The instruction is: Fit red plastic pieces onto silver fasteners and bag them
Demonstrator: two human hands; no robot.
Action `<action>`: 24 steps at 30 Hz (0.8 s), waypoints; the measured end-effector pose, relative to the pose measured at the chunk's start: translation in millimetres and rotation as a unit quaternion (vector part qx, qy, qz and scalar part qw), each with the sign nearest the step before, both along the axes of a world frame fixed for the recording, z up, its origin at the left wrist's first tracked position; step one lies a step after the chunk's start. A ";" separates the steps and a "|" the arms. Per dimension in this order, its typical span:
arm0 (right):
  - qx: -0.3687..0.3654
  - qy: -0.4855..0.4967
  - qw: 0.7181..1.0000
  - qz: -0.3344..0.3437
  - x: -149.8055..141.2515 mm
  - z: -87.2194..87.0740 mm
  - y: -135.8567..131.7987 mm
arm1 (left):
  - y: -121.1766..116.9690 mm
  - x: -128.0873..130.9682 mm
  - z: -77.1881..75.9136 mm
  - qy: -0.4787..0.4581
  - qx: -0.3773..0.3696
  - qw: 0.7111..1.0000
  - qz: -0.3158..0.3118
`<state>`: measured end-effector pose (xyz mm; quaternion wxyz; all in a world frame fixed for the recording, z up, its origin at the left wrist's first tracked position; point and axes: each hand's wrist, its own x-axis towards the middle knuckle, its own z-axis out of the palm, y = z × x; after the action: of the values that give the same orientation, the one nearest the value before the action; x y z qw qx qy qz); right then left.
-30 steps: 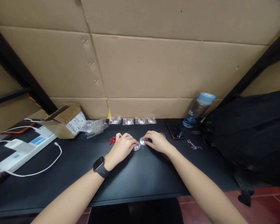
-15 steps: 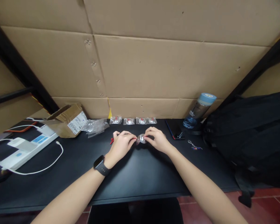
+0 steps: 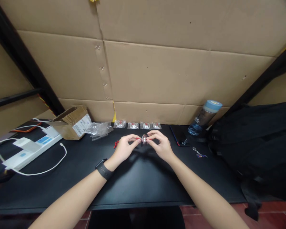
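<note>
My left hand (image 3: 127, 145) pinches, between thumb and fingertips, a red bit at the back of a small shiny metal cymbal (image 3: 142, 140). Facing it, my right hand (image 3: 160, 143) holds a second small metal cymbal (image 3: 144, 139) the same way. Both discs stand on edge, face to face at the middle; whether their rims touch I cannot tell. A red cord-like piece (image 3: 116, 144) shows just left of my left hand. Behind the hands, several similar discs with red parts lie in clear packets (image 3: 133, 125) in a row along the cardboard wall.
At left are an opened cardboard box (image 3: 71, 124), clear plastic bags (image 3: 100, 129) and a white power strip (image 3: 33, 152) with cables. At right lie a phone (image 3: 180, 136) and a keychain (image 3: 199, 153), beside a blue-lidded bottle (image 3: 205, 117) and a black backpack (image 3: 255, 146).
The two cymbals have turned from partly flat and angled to upright, face to face, and come closer together. The view has tilted slightly.
</note>
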<state>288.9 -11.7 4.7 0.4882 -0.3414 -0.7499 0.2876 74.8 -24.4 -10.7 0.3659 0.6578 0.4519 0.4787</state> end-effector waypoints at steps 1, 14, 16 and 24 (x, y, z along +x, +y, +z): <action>-0.032 0.015 0.999 0.025 -1.6 -2.8 -0.1 | -1.1 1.4 0.2 -0.012 0.000 1.000 -0.009; -0.307 0.127 0.929 0.160 -2.6 -16.1 2.3 | -10.2 1.0 8.8 0.230 0.070 0.966 0.090; -0.332 0.141 0.919 0.159 -2.9 -14.7 1.7 | -10.3 1.8 8.8 0.240 0.073 0.964 0.091; -0.360 0.191 0.904 0.129 -1.5 -5.0 1.0 | 3.6 -27.2 23.3 0.305 0.117 0.931 0.163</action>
<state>287.4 -10.7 -0.3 0.4247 -0.3326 -0.5256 0.6578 47.6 -20.8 12.6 0.0479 0.7276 0.5838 0.3570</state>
